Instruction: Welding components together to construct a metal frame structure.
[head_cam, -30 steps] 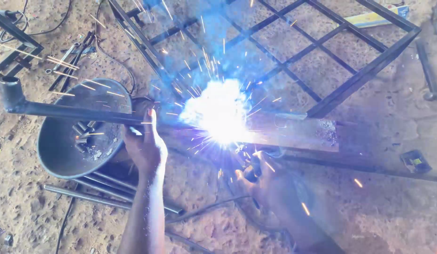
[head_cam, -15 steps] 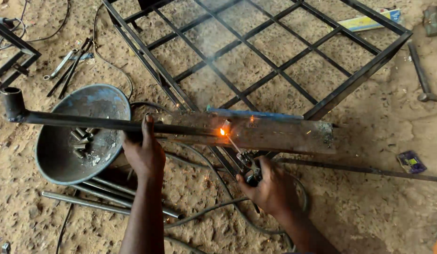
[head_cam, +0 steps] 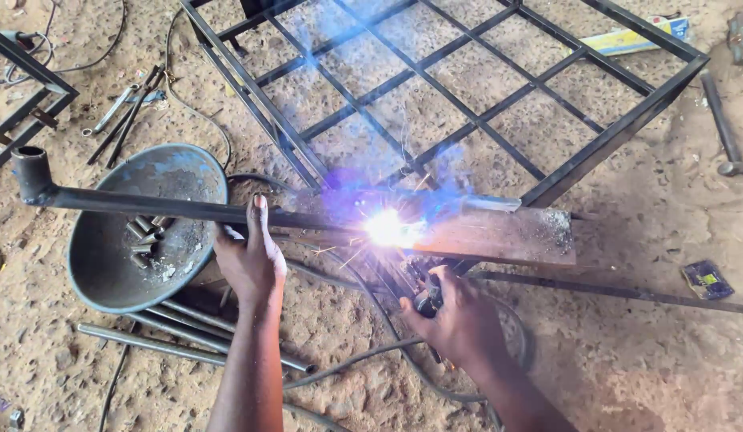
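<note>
My left hand (head_cam: 250, 256) grips a long dark metal bar (head_cam: 147, 204) that ends at the left in a short upright tube (head_cam: 31, 170). The bar lies across a rusty flat steel piece (head_cam: 507, 234). My right hand (head_cam: 455, 316) holds a welding electrode holder (head_cam: 423, 298), its rod reaching up to a bright blue-white arc (head_cam: 385, 228) where the bar meets the flat piece. Sparks and bluish smoke spread around the arc.
A round metal basin (head_cam: 107, 272) with several short tube offcuts sits under the bar at the left. A large black steel grid frame (head_cam: 467, 88) lies behind. Loose rods (head_cam: 147, 340), cables (head_cam: 363, 360), a hammer (head_cam: 723, 132) and a small blue packet (head_cam: 705, 280) lie on sandy ground.
One second ago a large arc flared. Half a second ago it was out, only a small glow remaining. Now the arc burns again at the joint. Both hands stay nearly in place.
</note>
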